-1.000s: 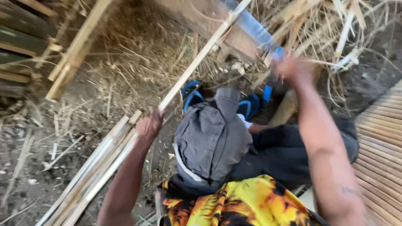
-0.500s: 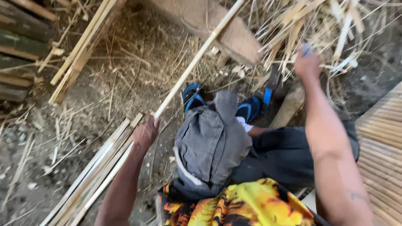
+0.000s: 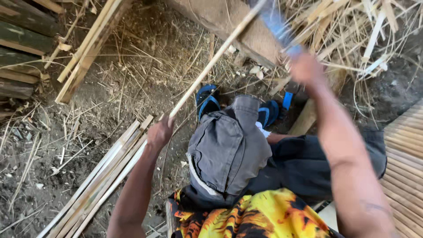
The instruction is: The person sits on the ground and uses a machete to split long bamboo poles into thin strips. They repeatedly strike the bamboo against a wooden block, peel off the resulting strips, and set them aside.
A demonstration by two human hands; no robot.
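Left hand (image 3: 159,132) grips bamboo strip (image 3: 211,64) (right hand (image 3: 306,68) raised).

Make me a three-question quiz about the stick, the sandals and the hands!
1. Where is the pile of strips?
A. on the ground by the left hand
B. on the lap
C. on the sandals

2. What colour are the sandals?
A. red
B. blue
C. white

3. What is the left hand doing?
A. hanging open
B. gripping the long stick
C. holding a cup

Answers: 1 A, the strips lie on the dirt beside that hand. 2 B, both are blue. 3 B, its fingers close round the stick; the right hand holds a blurred blade.
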